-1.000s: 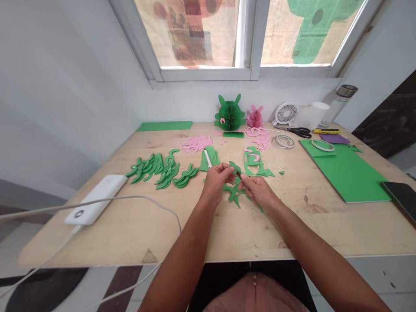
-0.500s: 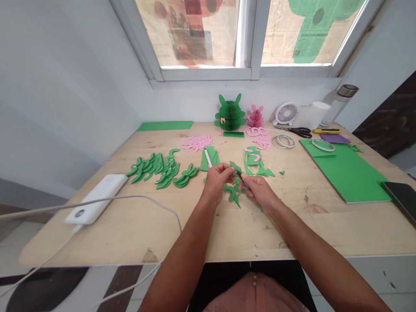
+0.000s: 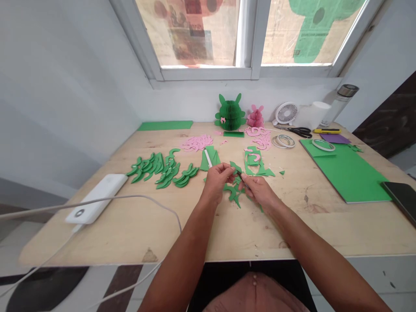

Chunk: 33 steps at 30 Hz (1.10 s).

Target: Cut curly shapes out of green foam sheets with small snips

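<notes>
My left hand [image 3: 217, 183] and my right hand [image 3: 258, 190] meet over the middle of the wooden table [image 3: 208, 225]. Both pinch a small green paper cut-out [image 3: 235, 167] held between them, fingers closed. Under the hands lie more green cut-out pieces [image 3: 232, 193]. Rows of curved green pieces [image 3: 162, 169] lie to the left. Pink cut-outs [image 3: 196, 143] lie further back.
A white power bank [image 3: 95, 198] with a cable lies at the left. A green sheet stack [image 3: 346, 171], tape rolls [image 3: 283, 141], scissors [image 3: 299, 131], a yellow cutter [image 3: 326, 131], a small fan [image 3: 285, 113], a phone [image 3: 403, 196] and green [image 3: 229, 113] and pink [image 3: 255, 117] paper figures stand around.
</notes>
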Motion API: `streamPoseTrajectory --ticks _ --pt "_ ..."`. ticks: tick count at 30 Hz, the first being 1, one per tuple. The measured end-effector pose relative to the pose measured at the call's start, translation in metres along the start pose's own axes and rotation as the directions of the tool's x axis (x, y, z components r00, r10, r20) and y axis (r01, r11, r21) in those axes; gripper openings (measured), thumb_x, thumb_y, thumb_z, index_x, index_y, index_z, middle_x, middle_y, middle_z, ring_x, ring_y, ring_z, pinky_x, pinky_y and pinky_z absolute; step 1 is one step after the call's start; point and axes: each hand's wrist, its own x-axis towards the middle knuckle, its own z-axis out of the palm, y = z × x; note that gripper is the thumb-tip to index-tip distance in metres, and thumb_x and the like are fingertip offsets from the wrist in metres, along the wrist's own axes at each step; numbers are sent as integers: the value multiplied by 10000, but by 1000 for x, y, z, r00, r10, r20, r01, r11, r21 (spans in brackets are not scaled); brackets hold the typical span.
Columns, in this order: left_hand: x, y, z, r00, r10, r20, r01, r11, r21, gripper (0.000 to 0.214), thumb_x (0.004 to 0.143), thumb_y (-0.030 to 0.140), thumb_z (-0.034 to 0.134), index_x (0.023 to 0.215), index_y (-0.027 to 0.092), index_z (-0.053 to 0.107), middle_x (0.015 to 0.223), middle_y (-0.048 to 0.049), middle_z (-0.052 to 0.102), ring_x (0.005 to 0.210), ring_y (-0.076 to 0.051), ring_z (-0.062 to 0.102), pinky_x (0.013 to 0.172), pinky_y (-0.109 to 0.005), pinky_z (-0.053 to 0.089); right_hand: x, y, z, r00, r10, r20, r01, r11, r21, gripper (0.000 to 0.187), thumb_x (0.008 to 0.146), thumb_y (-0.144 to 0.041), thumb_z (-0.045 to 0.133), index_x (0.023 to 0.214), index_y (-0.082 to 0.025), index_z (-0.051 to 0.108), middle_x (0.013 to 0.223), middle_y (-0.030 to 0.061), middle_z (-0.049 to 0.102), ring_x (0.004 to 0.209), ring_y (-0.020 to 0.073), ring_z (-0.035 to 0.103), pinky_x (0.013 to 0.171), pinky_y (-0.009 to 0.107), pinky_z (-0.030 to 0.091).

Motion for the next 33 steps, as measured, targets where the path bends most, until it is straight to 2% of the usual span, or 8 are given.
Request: streamPoseTrajectory --ticks 11,22,33 --pt "-1 0 0 1000 1 6 -1 1000 8 179 568 271 707 558 167 563 528 0 598 463 -92 491 500 -237 394 1 0 -1 1000 -15 -8 14 999 -31 468 788 -579 522 594 -156 574 342 -88 294 324 55 183 349 220 111" --pt "0 0 0 1000 -5 3 5 1000 20 183 568 278 698 567 163 556 525 7 591 465 -87 484 499 -228 393 3 3 0 998 -34 -48 32 998 -45 456 741 -571 582 561 -152 578 346 -90 282 331 49 180 349 221 103" --pt "0 -1 0 1000 1 -12 -1 1000 19 181 563 276 693 565 166 550 507 15 571 468 -89 484 502 -229 389 4 5 -1 997 -61 -39 59 998 -38 459 745 -569 578 556 -150 576 343 -92 270 336 49 173 357 223 91"
